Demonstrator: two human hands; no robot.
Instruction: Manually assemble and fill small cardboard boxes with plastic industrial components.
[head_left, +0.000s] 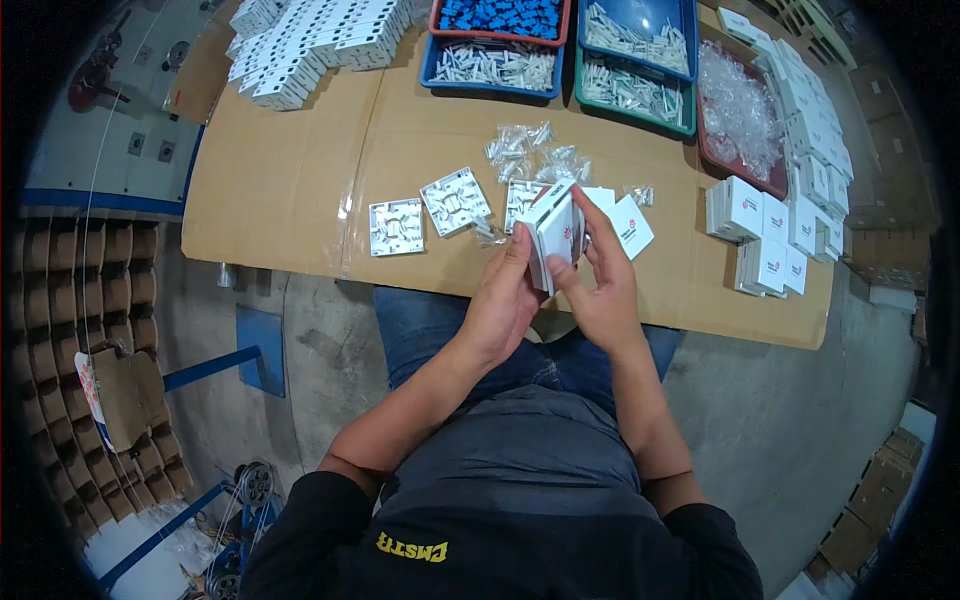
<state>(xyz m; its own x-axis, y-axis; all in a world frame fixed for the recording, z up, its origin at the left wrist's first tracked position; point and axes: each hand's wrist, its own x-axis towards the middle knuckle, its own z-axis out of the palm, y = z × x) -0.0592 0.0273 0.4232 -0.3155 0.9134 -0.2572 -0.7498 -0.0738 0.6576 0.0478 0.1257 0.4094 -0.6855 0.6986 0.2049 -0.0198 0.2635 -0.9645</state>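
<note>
Both hands close around a small stack of white square plastic cases (556, 236), held tilted above the table's near edge. My left hand (500, 305) grips its left side, thumb up along the edge. My right hand (608, 295) holds the right side, thumb on the printed face. Beyond the hands lie open white square trays with moulded insides: one at the left (396, 227), a turned one (457, 201), and one partly hidden behind the stack (520, 196). A white square cover (630, 228) lies right of my right hand. Small clear bags of parts (512, 152) lie farther back.
Cardboard (280, 190) covers the table. Stacked white cases stand far left (320, 45) and at right (762, 235). Bins along the back hold blue pieces (500, 18) and small white parts (495, 65). A dark red bin (738, 110) holds clear bags.
</note>
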